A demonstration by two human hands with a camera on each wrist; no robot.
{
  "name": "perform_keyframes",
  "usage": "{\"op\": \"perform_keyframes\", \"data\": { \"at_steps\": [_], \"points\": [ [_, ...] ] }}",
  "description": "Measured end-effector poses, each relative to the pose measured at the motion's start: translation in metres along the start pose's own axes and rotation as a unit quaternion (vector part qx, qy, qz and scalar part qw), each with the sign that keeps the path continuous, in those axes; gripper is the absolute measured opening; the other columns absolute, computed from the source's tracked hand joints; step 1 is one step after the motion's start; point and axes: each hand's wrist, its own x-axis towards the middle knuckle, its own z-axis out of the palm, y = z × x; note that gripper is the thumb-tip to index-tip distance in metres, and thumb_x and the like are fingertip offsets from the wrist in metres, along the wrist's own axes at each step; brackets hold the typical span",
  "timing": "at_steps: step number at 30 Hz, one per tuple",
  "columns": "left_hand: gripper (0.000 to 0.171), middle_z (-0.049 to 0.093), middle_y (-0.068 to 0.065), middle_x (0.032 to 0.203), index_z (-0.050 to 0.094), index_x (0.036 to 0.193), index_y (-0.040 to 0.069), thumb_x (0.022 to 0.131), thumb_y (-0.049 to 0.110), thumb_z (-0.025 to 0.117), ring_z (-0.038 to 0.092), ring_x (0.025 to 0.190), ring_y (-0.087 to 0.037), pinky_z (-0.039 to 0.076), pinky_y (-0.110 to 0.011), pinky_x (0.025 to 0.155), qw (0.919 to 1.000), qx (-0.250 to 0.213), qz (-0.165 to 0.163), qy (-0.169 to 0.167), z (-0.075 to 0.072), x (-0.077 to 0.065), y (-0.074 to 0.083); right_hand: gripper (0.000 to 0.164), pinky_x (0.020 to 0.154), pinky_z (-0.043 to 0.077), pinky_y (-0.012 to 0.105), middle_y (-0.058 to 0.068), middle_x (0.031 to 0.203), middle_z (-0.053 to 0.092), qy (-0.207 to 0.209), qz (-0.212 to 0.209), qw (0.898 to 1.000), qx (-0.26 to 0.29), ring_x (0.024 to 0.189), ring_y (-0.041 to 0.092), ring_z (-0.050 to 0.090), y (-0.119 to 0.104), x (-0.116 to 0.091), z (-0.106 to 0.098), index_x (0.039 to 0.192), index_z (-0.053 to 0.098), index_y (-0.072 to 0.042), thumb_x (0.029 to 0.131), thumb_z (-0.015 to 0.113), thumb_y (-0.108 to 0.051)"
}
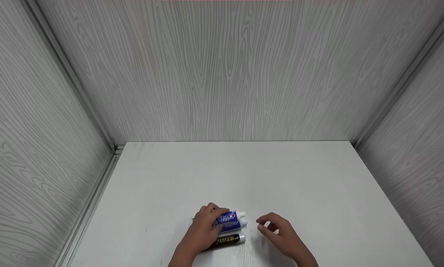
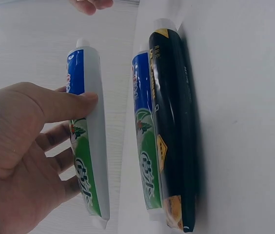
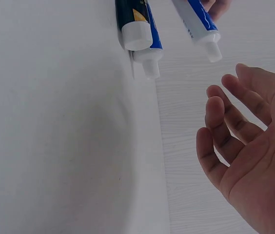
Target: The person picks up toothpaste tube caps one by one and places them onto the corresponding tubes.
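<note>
My left hand (image 1: 203, 228) grips a blue, green and white toothpaste tube (image 2: 94, 141) between thumb and fingers, lifted off the table with its white cap to the right in the head view. Below it a second blue and green toothpaste tube (image 2: 145, 131) lies on the table. Alongside that one, touching it, is a black toothpaste tube (image 2: 171, 117) with gold marks and a white cap. My right hand (image 1: 281, 235), holding nothing, hovers to the right of the tube caps with its fingers loosely bent; its palm and fingers show in the right wrist view.
The tubes lie near the front edge of a white table (image 1: 300, 178). A grey wood-grain panel (image 1: 225, 74) rises behind it. Similar panels stand at the left (image 1: 29, 148) and right (image 1: 418, 148), with metal framing along the left corner.
</note>
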Motion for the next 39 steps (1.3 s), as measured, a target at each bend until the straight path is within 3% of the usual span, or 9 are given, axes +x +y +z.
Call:
{"op": "perform_keyframes", "data": {
  "at_steps": [9,19,25,33,39],
  "points": [
    [0.048,0.061,0.003,0.114,0.070,0.136,0.016,0.091,-0.003,0.073,0.051,0.102,-0.015,0.047,-0.044,0.093,0.9996,0.007,-0.026,0.002,-0.004,0.006,-0.014,0.028,0.076,0.055,0.027,-0.001,0.112,0.070,-0.008,0.003,1.000,0.003,0.081,0.007,0.064,0.002,-0.002,-0.001,0.121,0.073,-0.011,0.107,0.066,-0.034],
    [0.050,0.060,0.004,0.114,0.070,0.136,0.017,0.091,-0.003,0.070,0.053,0.106,-0.016,0.050,-0.047,0.096,0.9984,0.018,-0.052,-0.011,0.000,0.012,-0.032,0.028,0.073,0.056,0.028,-0.001,0.112,0.072,-0.008,-0.005,1.000,0.005,0.079,0.006,0.064,0.004,-0.004,-0.003,0.120,0.073,-0.011,0.107,0.066,-0.034],
    [0.051,0.061,0.002,0.112,0.071,0.134,0.015,0.088,-0.008,0.068,0.054,0.103,-0.016,0.052,-0.047,0.095,0.9986,0.027,-0.044,-0.012,0.003,0.012,-0.039,0.027,0.071,0.055,0.028,0.004,0.111,0.071,-0.015,-0.001,1.000,0.023,0.077,0.007,0.064,0.004,-0.007,-0.002,0.121,0.072,-0.009,0.106,0.066,-0.031],
    [0.051,0.060,-0.001,0.108,0.072,0.131,0.013,0.086,-0.011,0.065,0.049,0.094,-0.015,0.046,-0.039,0.083,0.9991,0.036,-0.020,-0.011,0.005,0.016,-0.047,0.027,0.072,0.055,0.028,0.005,0.110,0.071,-0.015,0.009,0.999,0.028,0.077,0.007,0.063,0.003,-0.007,-0.004,0.122,0.072,-0.009,0.106,0.067,-0.030],
    [0.048,0.061,-0.002,0.108,0.073,0.128,0.012,0.086,-0.011,0.068,0.050,0.093,-0.016,0.046,-0.042,0.083,0.9992,0.040,-0.009,-0.005,0.007,0.018,-0.049,0.026,0.073,0.055,0.027,0.004,0.110,0.070,-0.015,0.012,0.999,0.028,0.078,0.007,0.064,0.004,-0.007,-0.003,0.121,0.072,-0.009,0.106,0.067,-0.030]
  ]
}}
